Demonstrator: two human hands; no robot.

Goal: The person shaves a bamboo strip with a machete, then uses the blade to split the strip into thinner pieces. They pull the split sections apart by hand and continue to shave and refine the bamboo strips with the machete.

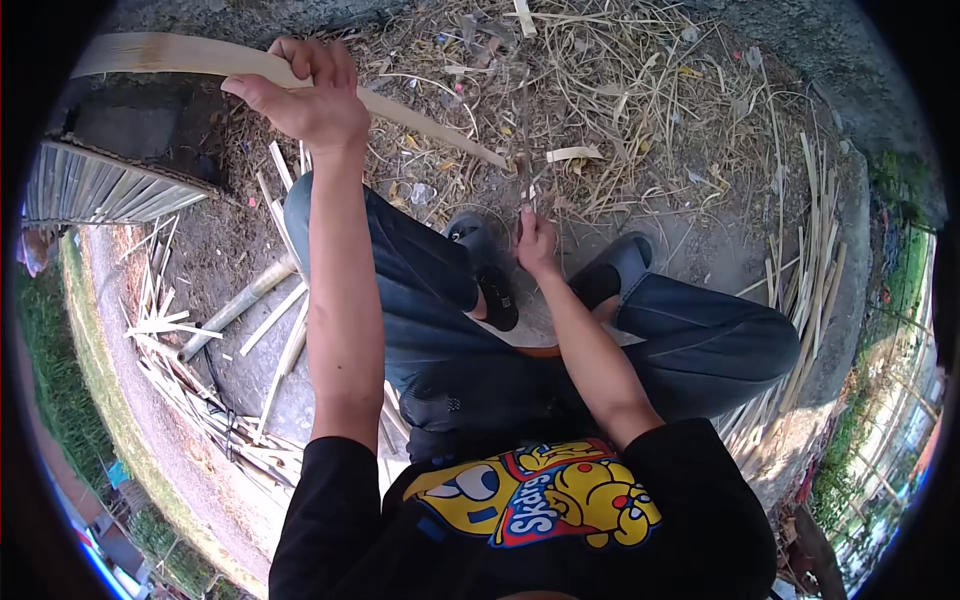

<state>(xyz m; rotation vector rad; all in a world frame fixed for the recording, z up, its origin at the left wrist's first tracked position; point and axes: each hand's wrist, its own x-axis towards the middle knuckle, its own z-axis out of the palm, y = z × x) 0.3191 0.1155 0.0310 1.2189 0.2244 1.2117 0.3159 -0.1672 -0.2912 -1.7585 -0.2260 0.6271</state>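
Note:
A long, pale, flat strip, which looks like bamboo, runs from the upper left down to the ground between my feet. My left hand is raised at the upper left and grips this strip, thumb on the near side and fingers over the far edge. Low in front of me, my right hand is closed round the handle of a narrow dark tool, which points away from me. The strip's lower end meets the tool near its blade. A short pale piece lies just right of it.
Thin shavings cover the ground ahead. Split strips lie in piles at the left and right, with a round pole at the left. A slatted bamboo panel stands at the far left. My sandalled feet flank the tool.

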